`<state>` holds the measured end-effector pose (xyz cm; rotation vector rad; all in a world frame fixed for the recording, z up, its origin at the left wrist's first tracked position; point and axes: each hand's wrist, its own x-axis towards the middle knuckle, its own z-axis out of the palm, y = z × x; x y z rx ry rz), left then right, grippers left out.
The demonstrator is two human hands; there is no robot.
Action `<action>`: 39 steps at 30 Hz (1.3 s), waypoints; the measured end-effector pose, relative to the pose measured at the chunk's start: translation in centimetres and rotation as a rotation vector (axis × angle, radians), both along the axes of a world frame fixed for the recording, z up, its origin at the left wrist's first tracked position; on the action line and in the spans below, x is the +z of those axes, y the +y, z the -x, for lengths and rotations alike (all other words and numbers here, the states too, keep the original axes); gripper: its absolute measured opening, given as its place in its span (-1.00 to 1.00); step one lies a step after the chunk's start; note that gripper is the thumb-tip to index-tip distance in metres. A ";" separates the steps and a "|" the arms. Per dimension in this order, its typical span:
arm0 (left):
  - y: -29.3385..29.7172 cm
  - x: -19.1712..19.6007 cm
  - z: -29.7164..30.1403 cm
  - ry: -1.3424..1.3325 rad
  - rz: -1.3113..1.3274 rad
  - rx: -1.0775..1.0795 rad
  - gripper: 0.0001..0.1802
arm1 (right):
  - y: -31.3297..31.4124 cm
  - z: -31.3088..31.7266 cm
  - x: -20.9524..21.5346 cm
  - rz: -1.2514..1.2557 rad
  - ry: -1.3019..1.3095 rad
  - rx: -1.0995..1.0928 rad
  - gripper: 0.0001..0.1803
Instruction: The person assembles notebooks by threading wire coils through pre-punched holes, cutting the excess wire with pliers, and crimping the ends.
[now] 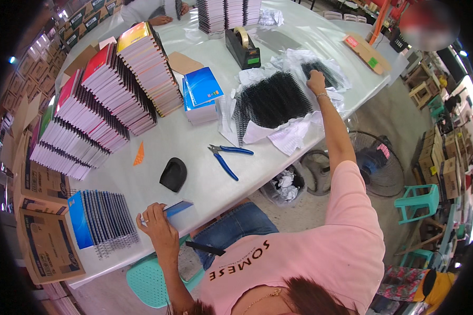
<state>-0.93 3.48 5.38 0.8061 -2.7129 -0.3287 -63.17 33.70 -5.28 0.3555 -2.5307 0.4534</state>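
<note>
In my left hand [158, 224], near the table's front edge, stands a blue-covered notebook [177, 208], seen almost edge-on, with the fingers closed round it. My right arm reaches far across the table. Its hand [316, 83] has curled fingers at a smaller bunch of black spiral binding coils [328, 74] lying on crumpled white paper. Beside that bunch spreads a larger heap of black coils [276, 100]. Several blue notebooks with spiral coils [108, 215] stand in a row left of my left hand, their wire ends sticking out toward me.
Blue-handled cutting pliers [226, 157], a black rounded pad [173, 175] and an orange scrap [139, 154] lie mid-table. Tall notebook stacks [121, 89] line the left, near blue booklets [202, 86]. Behind stands a tape dispenser [243, 50]. Another person's hand [160, 20] shows at the far side.
</note>
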 end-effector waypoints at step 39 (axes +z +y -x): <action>1.5 -4.6 3.2 0.384 0.089 0.224 -0.54 | -18.8 -44.1 10.1 0.160 -0.520 1.335 -0.78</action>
